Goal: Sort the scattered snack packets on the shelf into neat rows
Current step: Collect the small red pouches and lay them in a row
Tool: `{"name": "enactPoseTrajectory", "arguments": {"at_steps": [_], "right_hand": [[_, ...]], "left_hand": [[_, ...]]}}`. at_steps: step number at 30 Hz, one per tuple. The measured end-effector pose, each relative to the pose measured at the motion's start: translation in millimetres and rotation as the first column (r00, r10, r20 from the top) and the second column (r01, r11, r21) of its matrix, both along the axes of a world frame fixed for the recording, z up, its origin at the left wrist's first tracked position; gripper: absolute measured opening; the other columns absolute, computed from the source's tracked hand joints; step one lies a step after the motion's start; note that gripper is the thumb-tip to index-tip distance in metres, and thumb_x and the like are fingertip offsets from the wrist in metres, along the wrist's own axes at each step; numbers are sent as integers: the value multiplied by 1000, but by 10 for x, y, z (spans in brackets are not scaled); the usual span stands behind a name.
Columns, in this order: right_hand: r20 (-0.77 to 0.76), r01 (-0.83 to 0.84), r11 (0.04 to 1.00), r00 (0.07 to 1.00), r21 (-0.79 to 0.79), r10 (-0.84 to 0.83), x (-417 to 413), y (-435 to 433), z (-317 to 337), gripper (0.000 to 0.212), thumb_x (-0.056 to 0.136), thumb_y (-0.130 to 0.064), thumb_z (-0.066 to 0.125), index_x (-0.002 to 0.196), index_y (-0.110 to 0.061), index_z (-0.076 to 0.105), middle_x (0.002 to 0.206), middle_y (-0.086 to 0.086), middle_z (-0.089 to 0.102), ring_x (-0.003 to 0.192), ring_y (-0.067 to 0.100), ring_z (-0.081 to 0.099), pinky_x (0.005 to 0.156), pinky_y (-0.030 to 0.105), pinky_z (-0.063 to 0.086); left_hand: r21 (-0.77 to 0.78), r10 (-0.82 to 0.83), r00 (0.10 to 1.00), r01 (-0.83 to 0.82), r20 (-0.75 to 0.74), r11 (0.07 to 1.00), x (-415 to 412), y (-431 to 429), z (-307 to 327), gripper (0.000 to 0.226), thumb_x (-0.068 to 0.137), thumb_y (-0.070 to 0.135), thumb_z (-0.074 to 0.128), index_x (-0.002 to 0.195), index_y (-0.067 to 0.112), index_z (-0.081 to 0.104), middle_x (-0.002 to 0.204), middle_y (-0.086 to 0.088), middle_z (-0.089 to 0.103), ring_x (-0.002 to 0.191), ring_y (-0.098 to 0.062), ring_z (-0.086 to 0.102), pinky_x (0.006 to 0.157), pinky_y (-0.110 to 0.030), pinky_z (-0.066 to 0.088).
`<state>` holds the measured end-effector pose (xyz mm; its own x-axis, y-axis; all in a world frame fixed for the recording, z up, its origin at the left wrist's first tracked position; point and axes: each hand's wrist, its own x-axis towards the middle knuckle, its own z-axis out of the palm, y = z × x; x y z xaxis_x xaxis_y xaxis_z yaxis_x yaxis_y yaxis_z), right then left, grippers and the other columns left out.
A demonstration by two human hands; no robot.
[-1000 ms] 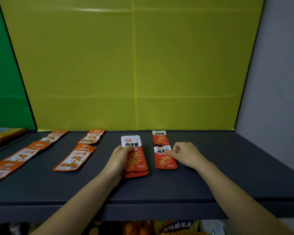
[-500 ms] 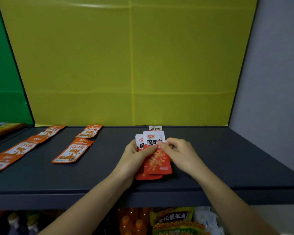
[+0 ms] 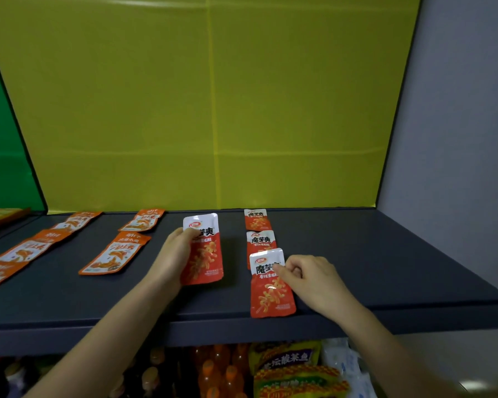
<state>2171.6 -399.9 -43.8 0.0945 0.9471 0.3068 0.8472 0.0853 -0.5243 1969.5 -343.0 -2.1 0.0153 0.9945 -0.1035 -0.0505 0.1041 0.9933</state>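
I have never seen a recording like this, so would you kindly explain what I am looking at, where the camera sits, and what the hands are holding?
There is no machine here. A person works with two bare hands, and the single camera sits on their head, looking forward and down, so both arms reach in from the bottom of the picture. The dark shelf has a yellow panel behind it. The left hand grips a red packet near the middle of the shelf. The right hand pinches the front packet of a short row. Behind it lie a middle packet, partly covered by the front one, and a back packet near the panel. Orange packets lie in rows on the left. Below the shelf you can see bottles and bags.
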Motion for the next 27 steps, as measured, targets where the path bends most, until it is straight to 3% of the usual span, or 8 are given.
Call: {"name": "enactPoseTrajectory", "arguments": {"at_steps": [4, 8, 13, 17, 19, 22, 27], "right_hand": [[89, 44, 999, 995, 21, -46, 22, -7, -10, 41, 89, -48, 50, 67, -14, 52, 57, -6, 43, 56, 6, 43, 54, 19, 33], [143, 65, 998, 987, 24, -67, 20, -15, -3, 42, 88, -52, 47, 62, -19, 45, 65, -8, 46, 61, 5, 44, 54, 19, 33], [144, 111, 993, 983, 30, -115, 126, -114, 51, 45, 88, -59, 41, 61, -23, 41, 69, -8, 46, 70, 13, 50, 68, 32, 44], [152, 142, 988, 977, 57, -149, 485, -230, 80, 40, 87, -57, 44, 61, -28, 39, 68, -9, 45, 68, 9, 48, 65, 31, 43], [171, 144, 989, 974, 38, -149, 716, -264, 98, 33, 87, -55, 47, 65, -30, 43, 71, -10, 51, 71, 8, 51, 67, 30, 45], [195, 154, 988, 969, 16, -154, 1028, -291, 122, 26, 86, -54, 49, 74, -31, 51, 79, -11, 58, 74, 6, 54, 66, 26, 44], [239, 154, 988, 959, 14, -152, 1417, -304, 183, 25, 85, -54, 50, 70, -34, 48, 77, -13, 58, 69, 1, 52, 58, 18, 38]], "left_hand": [[-40, 5, 1000, -4, 23, 999, 40, 2, 24, 20, 94, 21, 40, 79, 16, 51, 72, -8, 59, 62, -22, 56, 58, -28, 44], [-13, -22, 1000, 22, 16, 1000, 107, 91, 57, 19, 93, 13, 37, 80, 10, 51, 67, -9, 55, 57, -21, 52, 55, -28, 41], [91, -178, 983, 182, -54, 979, 277, 342, 41, 17, 91, 3, 42, 76, 9, 48, 67, -6, 49, 52, -15, 47, 49, -23, 40], [117, -354, 928, 366, -115, 923, 567, 468, 42, 6, 91, 6, 51, 86, 5, 54, 85, -13, 56, 65, -14, 57, 54, -17, 51], [119, -381, 916, 395, -127, 911, 760, 510, 57, 6, 89, 6, 55, 83, 6, 55, 80, -12, 58, 60, -11, 58, 49, -14, 49], [126, -400, 903, 420, -158, 899, 1094, 653, 122, 13, 86, 3, 59, 75, 6, 53, 72, -9, 60, 42, -4, 59, 44, -12, 49], [122, -319, 909, 360, -268, 925, 1661, 1080, 132, 26, 82, 0, 65, 65, 8, 47, 71, -11, 60, 39, -3, 60, 46, -16, 53]]}}
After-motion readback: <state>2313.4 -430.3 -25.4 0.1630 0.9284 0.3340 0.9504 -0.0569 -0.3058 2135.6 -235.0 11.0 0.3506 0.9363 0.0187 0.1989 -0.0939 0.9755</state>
